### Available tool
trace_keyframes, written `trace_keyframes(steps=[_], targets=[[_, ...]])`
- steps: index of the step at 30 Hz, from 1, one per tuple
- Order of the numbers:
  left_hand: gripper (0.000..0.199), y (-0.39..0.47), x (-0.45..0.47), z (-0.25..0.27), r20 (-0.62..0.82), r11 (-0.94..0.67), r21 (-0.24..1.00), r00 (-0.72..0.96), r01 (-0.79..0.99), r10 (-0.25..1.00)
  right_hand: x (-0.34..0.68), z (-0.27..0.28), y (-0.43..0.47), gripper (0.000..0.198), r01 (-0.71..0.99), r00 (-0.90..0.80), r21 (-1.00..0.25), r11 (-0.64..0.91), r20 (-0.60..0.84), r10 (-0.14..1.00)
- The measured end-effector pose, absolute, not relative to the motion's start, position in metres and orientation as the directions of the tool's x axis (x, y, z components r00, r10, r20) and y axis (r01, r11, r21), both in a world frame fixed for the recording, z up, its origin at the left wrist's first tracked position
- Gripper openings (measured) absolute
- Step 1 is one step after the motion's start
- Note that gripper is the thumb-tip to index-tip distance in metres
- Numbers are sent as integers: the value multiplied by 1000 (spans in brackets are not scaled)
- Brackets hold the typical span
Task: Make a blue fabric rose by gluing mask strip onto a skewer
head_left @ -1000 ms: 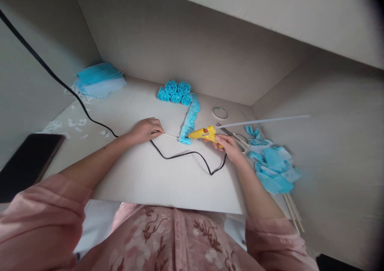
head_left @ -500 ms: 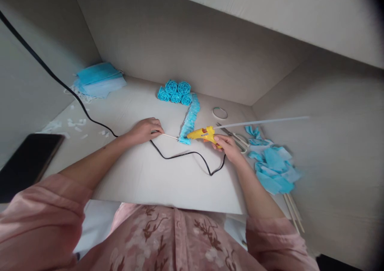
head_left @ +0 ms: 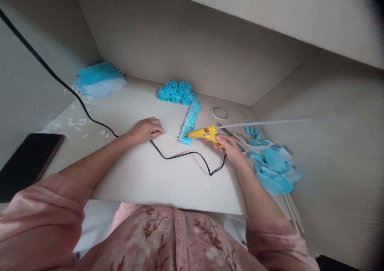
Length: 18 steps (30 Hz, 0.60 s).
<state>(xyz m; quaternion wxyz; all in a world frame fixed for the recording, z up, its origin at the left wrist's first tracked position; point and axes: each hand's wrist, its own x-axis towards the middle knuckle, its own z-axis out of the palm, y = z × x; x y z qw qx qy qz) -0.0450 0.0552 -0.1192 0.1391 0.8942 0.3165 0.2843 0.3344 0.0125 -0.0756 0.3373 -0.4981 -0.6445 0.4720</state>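
My left hand is closed on a thin wooden stick, whose far end meets the near end of a ruffled blue strip. That strip runs back across the surface towards several rolled blue flowers. My right hand grips a yellow glue gun, its nozzle pointing left at the strip near the stick's tip. A long translucent glue stick juts out of the gun's rear. Whether the nozzle touches the strip I cannot tell.
Scissors and a ring-shaped roll lie beyond my right hand. Blue scraps and wooden sticks are at the right. Stacked blue face masks, white bits and a phone sit left. A black cord crosses the surface.
The glue gun has shifted slightly to the right along with my right hand, its nozzle a little further from the stick's tip. My left hand has stayed in place.
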Motion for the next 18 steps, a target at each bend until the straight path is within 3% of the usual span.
trace_keyframes(steps=[18], targets=[[26,55,-45,-120,423,-759,431,634,487,647,334,-76,12,48,338,-314,-937,90,-22,949]])
